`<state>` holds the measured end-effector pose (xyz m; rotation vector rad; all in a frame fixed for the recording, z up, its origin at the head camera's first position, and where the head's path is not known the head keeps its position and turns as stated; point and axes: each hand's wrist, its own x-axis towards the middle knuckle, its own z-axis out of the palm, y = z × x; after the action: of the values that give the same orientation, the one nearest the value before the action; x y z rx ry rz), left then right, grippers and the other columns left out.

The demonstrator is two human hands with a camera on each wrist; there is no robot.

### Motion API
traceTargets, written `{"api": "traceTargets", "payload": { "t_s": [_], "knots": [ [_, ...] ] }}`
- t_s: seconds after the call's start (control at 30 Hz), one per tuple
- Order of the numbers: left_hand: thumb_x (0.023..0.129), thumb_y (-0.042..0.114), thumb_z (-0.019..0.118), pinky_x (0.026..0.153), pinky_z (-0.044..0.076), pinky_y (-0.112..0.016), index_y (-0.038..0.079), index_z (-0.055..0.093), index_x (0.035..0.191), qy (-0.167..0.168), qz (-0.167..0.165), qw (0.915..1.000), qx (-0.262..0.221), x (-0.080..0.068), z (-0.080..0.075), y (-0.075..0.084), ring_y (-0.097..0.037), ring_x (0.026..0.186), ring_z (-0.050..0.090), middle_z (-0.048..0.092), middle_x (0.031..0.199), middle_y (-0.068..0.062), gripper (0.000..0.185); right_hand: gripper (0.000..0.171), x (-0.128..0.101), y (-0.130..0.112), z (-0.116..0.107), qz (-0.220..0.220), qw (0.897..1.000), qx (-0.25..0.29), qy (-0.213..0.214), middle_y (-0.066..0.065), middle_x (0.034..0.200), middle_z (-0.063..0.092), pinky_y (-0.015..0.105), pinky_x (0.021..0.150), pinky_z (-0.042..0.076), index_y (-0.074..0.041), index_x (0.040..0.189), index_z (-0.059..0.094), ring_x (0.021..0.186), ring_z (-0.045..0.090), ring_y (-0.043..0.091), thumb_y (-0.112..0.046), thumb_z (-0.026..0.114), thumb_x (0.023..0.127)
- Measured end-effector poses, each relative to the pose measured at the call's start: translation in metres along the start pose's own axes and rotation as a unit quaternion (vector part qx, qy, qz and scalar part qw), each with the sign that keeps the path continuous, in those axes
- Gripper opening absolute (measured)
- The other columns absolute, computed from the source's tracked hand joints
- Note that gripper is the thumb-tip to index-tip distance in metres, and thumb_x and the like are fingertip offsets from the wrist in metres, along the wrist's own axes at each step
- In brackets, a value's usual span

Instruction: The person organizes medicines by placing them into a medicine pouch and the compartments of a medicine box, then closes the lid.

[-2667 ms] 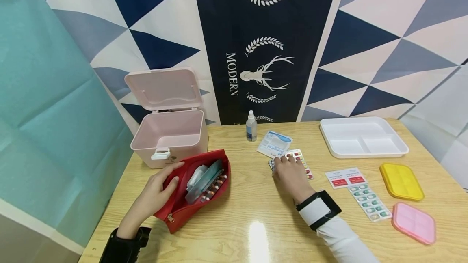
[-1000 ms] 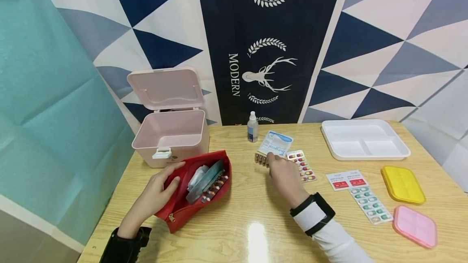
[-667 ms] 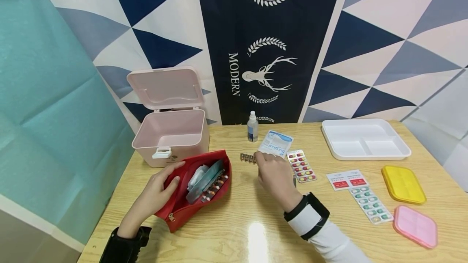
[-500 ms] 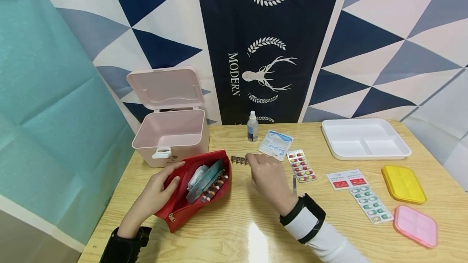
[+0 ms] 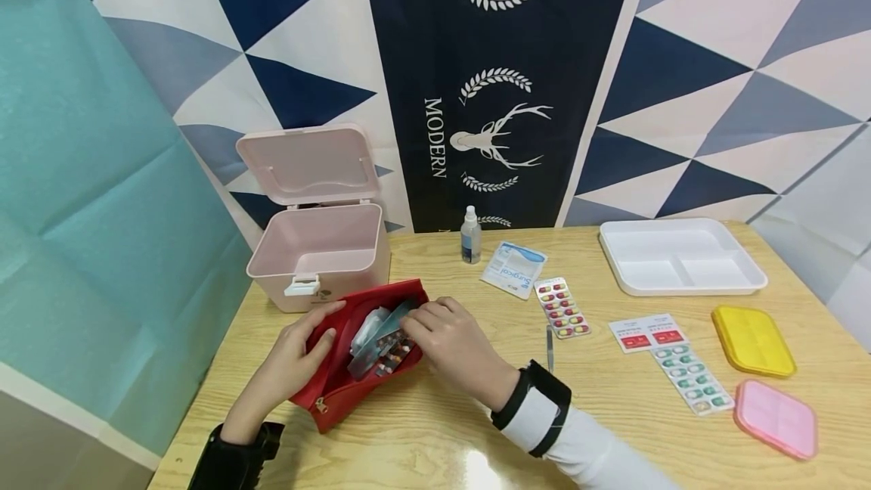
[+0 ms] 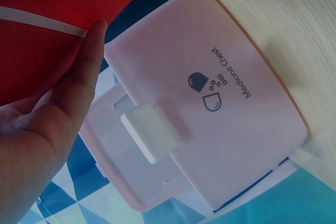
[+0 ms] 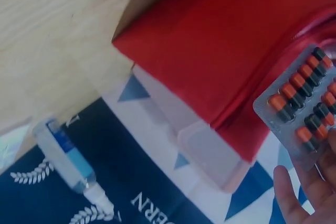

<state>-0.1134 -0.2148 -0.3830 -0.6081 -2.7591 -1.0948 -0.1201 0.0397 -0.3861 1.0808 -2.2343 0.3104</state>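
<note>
My right hand (image 5: 445,339) is pinching a blister pack (image 7: 304,111) of orange-black capsules right at the mouth of the red pouch (image 5: 340,392), near left of the table. Left hand (image 5: 289,361) rests flat on the pouch's flap, fingers relaxed. Pouch looks crammed already, so the pack could snag and slide back out.

Wooden table (image 5: 476,414), light grain. Resting on it: pink medicine chest (image 5: 320,255), lid up, rear left; red pouch (image 5: 340,388) just in front of it; small spray bottle (image 5: 469,236); white sachet (image 5: 513,269); capsule blister (image 5: 562,308); slim metal tool (image 5: 550,339); red-and-white card (image 5: 645,332); green pill blister (image 5: 691,378); white divided tray (image 5: 680,257), rear right; yellow pill box (image 5: 752,329); pink pill box (image 5: 774,417).
</note>
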Motion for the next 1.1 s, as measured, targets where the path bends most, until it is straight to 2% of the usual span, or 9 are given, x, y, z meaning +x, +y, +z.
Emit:
{"api": "traceTargets", "payload": {
  "t_s": [0.4, 0.73, 0.97, 1.1],
  "knots": [
    [0.087, -0.001, 0.054, 0.075, 0.055, -0.033, 0.008, 0.048, 0.129, 0.002, 0.004, 1.0000, -0.002, 0.000, 0.000, -0.001, -0.025, 0.099, 0.058, 0.055, 0.123, -0.014, 0.043, 0.014, 0.003, -0.003, 0.028, -0.037, 0.993, 0.011, -0.113, -0.010, 0.090, 0.068, 0.027, 0.083, 0.041, -0.021, 0.095, 0.065, 0.089, 0.055, 0.010, -0.015, 0.064, 0.082],
    [0.087, -0.001, 0.054, 0.076, 0.054, -0.034, 0.007, 0.048, 0.129, 0.003, 0.008, 1.0000, -0.002, 0.000, -0.001, -0.001, -0.025, 0.099, 0.058, 0.055, 0.123, -0.014, 0.043, 0.007, 0.005, -0.001, 0.043, -0.078, 0.987, -0.005, -0.142, -0.012, 0.087, 0.070, 0.026, 0.077, 0.041, -0.022, 0.089, 0.065, 0.084, 0.054, 0.010, -0.017, 0.061, 0.086],
    [0.087, -0.001, 0.054, 0.075, 0.054, -0.033, 0.007, 0.049, 0.128, 0.005, 0.005, 1.0000, 0.000, 0.000, 0.000, -0.001, -0.024, 0.098, 0.058, 0.055, 0.122, -0.014, 0.042, 0.013, 0.007, 0.000, 0.042, -0.094, 0.982, 0.034, -0.162, -0.011, 0.093, 0.068, 0.026, 0.074, 0.040, -0.024, 0.088, 0.071, 0.088, 0.053, 0.010, -0.015, 0.063, 0.083],
    [0.087, -0.001, 0.054, 0.074, 0.054, -0.032, 0.007, 0.049, 0.128, 0.004, 0.003, 1.0000, -0.001, 0.000, 0.000, -0.001, -0.024, 0.097, 0.058, 0.055, 0.122, -0.014, 0.042, 0.017, 0.008, 0.001, 0.039, -0.084, 0.974, 0.071, -0.196, -0.009, 0.089, 0.065, 0.023, 0.067, 0.036, -0.025, 0.085, 0.073, 0.085, 0.050, 0.010, -0.010, 0.065, 0.081]
  ]
}}
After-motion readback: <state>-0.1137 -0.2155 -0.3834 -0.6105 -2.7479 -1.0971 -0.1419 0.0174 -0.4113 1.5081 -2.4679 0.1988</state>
